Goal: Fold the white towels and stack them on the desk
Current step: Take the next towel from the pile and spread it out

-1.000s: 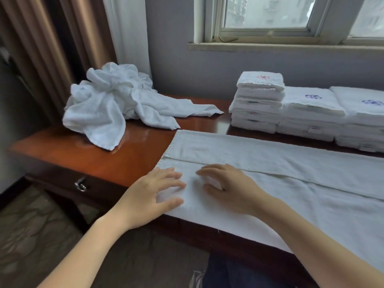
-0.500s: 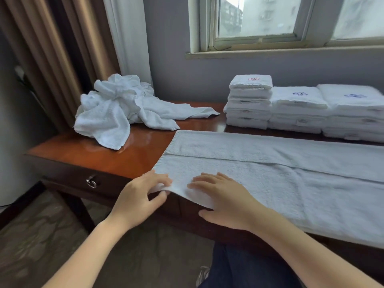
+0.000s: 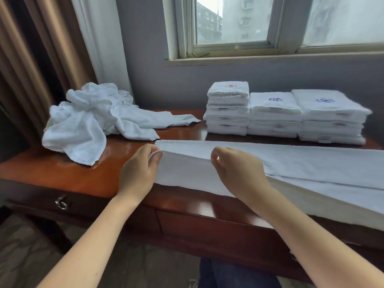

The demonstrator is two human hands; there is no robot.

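While the long white towel point(image 3: 301, 165) lies stretched along the front of the wooden desk point(image 3: 68, 175), its near edge is lifted clear of the wood at the left end. The person's left hand point(image 3: 139, 173) pinches that raised edge right at the towel's left corner, thumb against curled fingers. The right hand point(image 3: 239, 173) pinches the same edge a little further along, fingers curled over the cloth. Between the two hands the edge runs taut, and the flap hangs down from it towards the desk front. Further right the towel is flat on the desk, with its near side drooping over the desk's edge.

At the back left corner of the desk sits a crumpled heap of unfolded towels point(image 3: 89, 121), one end trailing out flat towards the middle. At the back right, against the grey wall, three stacks of folded towels stand side by side and touching: the left stack point(image 3: 228, 109) is the tallest and has a red emblem on top, while the middle stack point(image 3: 274, 115) and the right stack point(image 3: 330, 117) each carry a blue emblem.

Above them is a window point(image 3: 228, 21), and brown curtains point(image 3: 31, 59) hang at the left. A metal drawer handle point(image 3: 61, 202) shows on the desk's front.
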